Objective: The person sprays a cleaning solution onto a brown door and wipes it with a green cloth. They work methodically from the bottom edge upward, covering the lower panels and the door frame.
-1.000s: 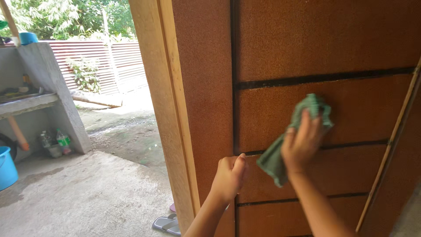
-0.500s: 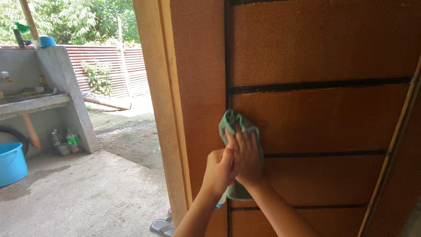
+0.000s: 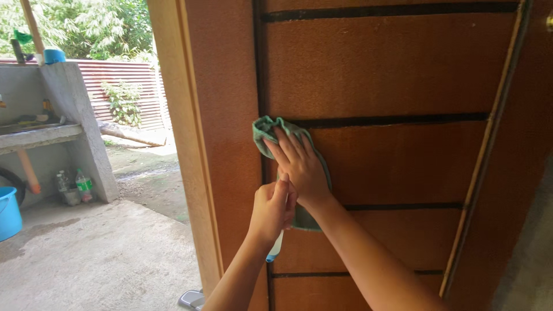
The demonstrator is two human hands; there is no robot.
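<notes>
Green cloth [image 3: 266,131] sits flat against the brown wooden door [image 3: 403,69], pinned under my right hand [image 3: 300,164], whose fingers lie spread open over it by the dark vertical groove. Half a second ago the cloth was held much the same; a second ago it was further right on the panel. My left hand [image 3: 272,210] is curled shut around a small bottle [image 3: 275,249], only its pale blue end showing below the fist, touching the right wrist. Far left, a blue bucket [image 3: 8,212] stands on the concrete floor [image 3: 98,259].
</notes>
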